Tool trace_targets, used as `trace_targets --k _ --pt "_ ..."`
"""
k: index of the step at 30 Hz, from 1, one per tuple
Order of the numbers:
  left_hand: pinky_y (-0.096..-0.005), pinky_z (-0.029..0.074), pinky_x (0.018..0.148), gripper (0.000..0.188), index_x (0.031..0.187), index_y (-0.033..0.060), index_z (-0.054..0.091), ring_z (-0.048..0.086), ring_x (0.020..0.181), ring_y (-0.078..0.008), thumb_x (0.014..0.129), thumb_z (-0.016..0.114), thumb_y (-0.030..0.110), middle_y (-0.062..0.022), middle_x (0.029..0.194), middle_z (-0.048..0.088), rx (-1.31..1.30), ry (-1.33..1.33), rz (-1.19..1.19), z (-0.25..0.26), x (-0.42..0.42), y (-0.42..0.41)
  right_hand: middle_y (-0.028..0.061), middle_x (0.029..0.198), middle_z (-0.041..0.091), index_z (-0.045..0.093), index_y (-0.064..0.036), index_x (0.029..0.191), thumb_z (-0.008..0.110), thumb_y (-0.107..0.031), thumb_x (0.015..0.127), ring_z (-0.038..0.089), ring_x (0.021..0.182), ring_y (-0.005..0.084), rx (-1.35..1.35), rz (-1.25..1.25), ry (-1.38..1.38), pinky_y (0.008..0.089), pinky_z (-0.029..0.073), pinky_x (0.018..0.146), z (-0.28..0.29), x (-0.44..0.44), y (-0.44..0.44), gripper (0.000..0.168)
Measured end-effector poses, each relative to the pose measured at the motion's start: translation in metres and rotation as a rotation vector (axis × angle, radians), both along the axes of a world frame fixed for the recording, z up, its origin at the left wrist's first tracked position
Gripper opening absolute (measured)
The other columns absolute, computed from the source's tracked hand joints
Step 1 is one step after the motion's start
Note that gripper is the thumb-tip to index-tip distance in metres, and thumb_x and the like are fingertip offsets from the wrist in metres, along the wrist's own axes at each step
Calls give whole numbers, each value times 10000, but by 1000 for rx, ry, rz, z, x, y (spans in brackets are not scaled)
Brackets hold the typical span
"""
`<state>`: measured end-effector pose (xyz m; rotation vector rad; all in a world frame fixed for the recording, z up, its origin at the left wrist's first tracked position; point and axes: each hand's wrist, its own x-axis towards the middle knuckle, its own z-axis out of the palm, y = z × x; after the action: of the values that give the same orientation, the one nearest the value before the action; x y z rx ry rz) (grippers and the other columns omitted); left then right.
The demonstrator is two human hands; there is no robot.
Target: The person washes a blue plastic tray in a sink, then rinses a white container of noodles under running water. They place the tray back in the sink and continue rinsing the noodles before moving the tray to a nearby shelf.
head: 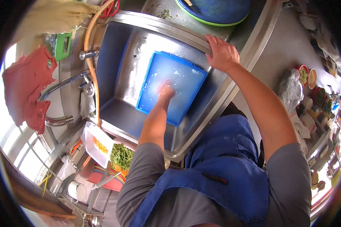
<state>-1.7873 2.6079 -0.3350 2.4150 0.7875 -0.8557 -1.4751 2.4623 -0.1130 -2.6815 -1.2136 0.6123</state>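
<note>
In a stainless steel sink (170,146) sits a blue rectangular plastic tub (187,105) filled with cloudy, whitish water. My left hand (166,90) reaches down into this water near the middle of the tub; its fingers are blurred under the surface, so what they touch is hidden. Small bubbles and ripples show around the wrist. My right hand (223,54) rests on the steel divider (170,27) at the sink's upper right corner, its fingers curled over the edge. It is outside the tub.
A curved faucet (65,82) and an orange hose (88,42) line the left side. Red cloth (28,88) hangs there. Below it stand a white container (99,144) of orange shreds and cut greens (122,156). A blue-and-green round basket (216,12) lies beyond the divider.
</note>
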Motion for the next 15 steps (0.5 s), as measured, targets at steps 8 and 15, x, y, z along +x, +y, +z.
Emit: trace_targets --k 8,15 --pt "-428 438 1029 574 1364 104 478 532 1223 -352 854 607 334 -188 1337 545 -42 200 162 54 -27 -4 63 1305 532 335 -171 1426 667 -302 841 580 1156 265 -54 -10 -19 416 519 931 0 -3 1 686" --pt "-444 487 949 541 1300 27 510 598 1108 -374 865 595 339 -229 1197 619 -128 133 221 -21 -96 -16 70 1301 540 347 -171 1422 667 -308 842 580 1154 275 -20 12 -66 418 514 933 -2 -6 1 676"
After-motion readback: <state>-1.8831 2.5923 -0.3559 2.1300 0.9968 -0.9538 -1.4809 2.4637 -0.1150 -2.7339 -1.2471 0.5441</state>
